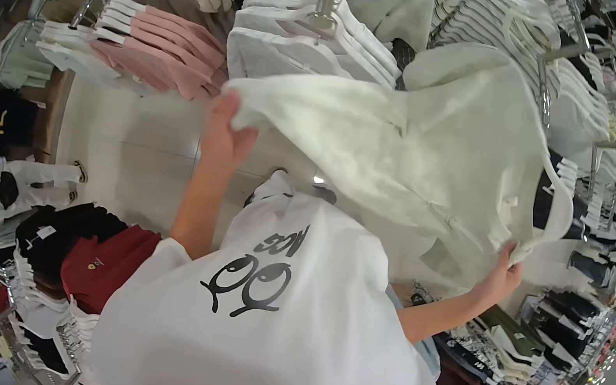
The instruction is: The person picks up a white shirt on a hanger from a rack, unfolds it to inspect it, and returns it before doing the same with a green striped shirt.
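A pale cream T-shirt (409, 144) is stretched out sideways in mid-air between my two hands. My left hand (228, 128) is closed on its narrow, bunched end at the left, slightly blurred. At the right, my right hand (500, 279) pinches the fabric just below the ribbed neckline (558, 208), which hangs in an open loop. Folds run along the middle of the shirt, and a small light tag or label shows near the neckline. Some of the cloth hangs down between the hands.
White shirts (288, 52) and pink shirts (167, 47) hang on metal rails ahead. A dark red shirt (105, 262) hangs at lower left, near a black cap (9, 123). More clothing racks stand at right, and pale floor tiles (134, 140) lie below.
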The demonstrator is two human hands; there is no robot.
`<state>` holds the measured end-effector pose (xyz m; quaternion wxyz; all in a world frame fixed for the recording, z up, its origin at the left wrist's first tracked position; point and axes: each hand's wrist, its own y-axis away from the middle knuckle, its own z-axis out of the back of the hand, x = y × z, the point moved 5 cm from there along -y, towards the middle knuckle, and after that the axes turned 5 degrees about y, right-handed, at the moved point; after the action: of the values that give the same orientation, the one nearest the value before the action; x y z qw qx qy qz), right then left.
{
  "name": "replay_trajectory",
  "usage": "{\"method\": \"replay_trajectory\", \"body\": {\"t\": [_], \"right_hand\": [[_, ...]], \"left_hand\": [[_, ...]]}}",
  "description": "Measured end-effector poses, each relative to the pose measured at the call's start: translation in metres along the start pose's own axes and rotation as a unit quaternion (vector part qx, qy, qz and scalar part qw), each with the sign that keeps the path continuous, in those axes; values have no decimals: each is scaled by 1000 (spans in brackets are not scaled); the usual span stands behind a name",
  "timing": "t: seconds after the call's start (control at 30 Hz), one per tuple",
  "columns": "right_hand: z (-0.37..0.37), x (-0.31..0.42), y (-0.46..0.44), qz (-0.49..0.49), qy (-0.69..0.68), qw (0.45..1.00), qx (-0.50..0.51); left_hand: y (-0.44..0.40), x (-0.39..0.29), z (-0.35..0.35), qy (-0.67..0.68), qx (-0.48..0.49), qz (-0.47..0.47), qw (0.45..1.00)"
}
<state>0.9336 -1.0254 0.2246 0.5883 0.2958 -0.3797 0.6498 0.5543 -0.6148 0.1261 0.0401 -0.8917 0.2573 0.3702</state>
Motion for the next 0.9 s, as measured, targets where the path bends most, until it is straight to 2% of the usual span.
{"method": "replay_trajectory", "body": {"t": [0.03,0.1,0.13,0.17,0.2,0.23,0.27,0.33,0.4,0.43,0.47,0.5,0.53,0.57,0.6,0.63,0.67,0.7,0.73,0.8,0.87,0.9], "right_hand": [[1,-6,0,-10,0,1000,-3],[-9,-15,0,-4,-48,997,56],[-9,-20,-1,-28,-29,997,70],[-7,-23,-1,-37,-31,997,58],[-11,-26,0,-56,-23,993,97],[-14,-29,3,-75,-16,988,134],[-13,-31,7,-83,-16,989,122],[-26,-20,18,-11,-66,982,179],[-44,21,46,16,-198,948,249],[-55,33,59,48,-216,939,265],[-66,44,72,81,-234,928,279],[-74,57,84,146,-139,944,262],[-82,69,96,209,-42,947,240],[-90,73,102,207,-44,949,235],[-99,70,105,137,-50,960,237],[-104,65,107,67,-58,967,239],[-101,71,109,108,-69,970,208],[-101,69,107,106,-71,970,207],[-103,63,105,81,-120,961,237],[-98,54,99,53,-169,948,264],[-92,46,92,31,-187,933,307],[-89,43,89,29,-188,932,308]], "left_hand": [[20,-9,-7,-187,10,-143,972],[25,20,-8,-321,92,-180,925],[21,51,-8,-231,121,-39,965],[20,83,-7,-145,118,104,977],[25,117,-23,-9,70,277,958],[23,126,-47,-15,82,286,955],[24,129,-77,-15,86,328,941],[29,124,-133,-16,91,371,924],[33,104,-184,-11,164,345,924],[36,102,-198,-15,166,347,923],[45,107,-208,-289,264,343,854],[53,111,-215,-535,340,308,709],[60,114,-227,-537,344,307,707],[70,113,-253,-491,443,206,722],[80,109,-271,-433,532,101,721],[79,110,-271,-434,534,100,719],[75,107,-271,-428,527,44,733],[72,102,-271,-420,519,-11,745],[67,98,-266,-420,520,-8,743],[53,80,-258,-586,490,-216,608],[24,67,-236,-743,295,57,598],[9,64,-224,-759,324,-84,558]]}}
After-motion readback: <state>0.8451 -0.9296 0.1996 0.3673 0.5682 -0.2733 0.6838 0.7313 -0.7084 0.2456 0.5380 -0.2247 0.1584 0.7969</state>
